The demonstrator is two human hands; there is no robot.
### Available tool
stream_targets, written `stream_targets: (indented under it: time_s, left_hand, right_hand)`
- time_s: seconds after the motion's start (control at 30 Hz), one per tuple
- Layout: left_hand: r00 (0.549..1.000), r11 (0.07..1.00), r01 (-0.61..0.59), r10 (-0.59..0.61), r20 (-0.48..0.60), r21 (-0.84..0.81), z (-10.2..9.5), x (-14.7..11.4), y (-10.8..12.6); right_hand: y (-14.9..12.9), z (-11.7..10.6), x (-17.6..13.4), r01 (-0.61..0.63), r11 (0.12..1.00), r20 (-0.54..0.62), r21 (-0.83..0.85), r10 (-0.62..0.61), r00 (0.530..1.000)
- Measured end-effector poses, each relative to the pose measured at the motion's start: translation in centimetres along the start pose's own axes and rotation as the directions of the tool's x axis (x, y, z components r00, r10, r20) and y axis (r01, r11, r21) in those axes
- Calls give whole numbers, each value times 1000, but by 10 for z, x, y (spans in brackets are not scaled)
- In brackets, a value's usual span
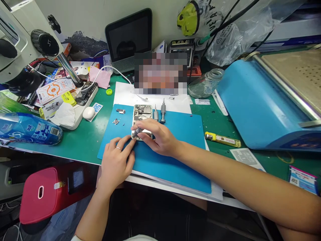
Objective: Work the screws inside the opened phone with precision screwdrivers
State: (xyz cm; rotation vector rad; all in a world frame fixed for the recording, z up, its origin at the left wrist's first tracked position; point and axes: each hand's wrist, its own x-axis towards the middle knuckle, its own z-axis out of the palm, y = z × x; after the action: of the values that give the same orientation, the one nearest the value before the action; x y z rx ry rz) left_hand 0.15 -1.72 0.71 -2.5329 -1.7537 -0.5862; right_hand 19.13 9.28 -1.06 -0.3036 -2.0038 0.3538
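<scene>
Green tabletop stands against a wall with peeling paint, and on it lies a blue work mat, which I take as landmark. On the upper middle of this mat is an opened smartphone, its inner parts visible. Right hand has a narrow grip, holding a small screwdriver upright over the phone's lower part. Left hand, wearing a ring, has fingers loosely spread, one fingertip at the phone's lower corner. Two more screwdrivers lie on the mat just beside the phone. Left of the mat, a yellow label seems to read "BATTERY"; the blue bottle shows a barcode, but its brand is unclear. Beyond the mat, to the right, a plastic bag bears black capitals, including V, E and A.
</scene>
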Motion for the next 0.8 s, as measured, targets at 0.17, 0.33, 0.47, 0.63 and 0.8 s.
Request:
stream_targets:
  time_s: [0.17,0.33,0.47,0.63,0.8]
  left_hand:
    - [1000,1000,0,0,-8,-4,1,0,0]
    - [1000,1000,4,-4,-4,-10,0,0,0]
    - [1000,1000,4,-4,0,-11,0,0,0]
    - [1000,1000,-1,1,-1,-7,0,0,0]
    - [1000,1000,1,-1,1,-6,0,0,0]
  right_hand:
    - [0,0,-1,-14,1000,10,-18,14,1000]
    - [0,0,-1,-9,1000,9,-8,9,1000]
    - [0,0,-1,-13,1000,7,-11,13,1000]
    - [0,1,-2,-31,999,5,-8,31,1000]
    - [0,1,-1,-25,1000,-5,1,25,1000]
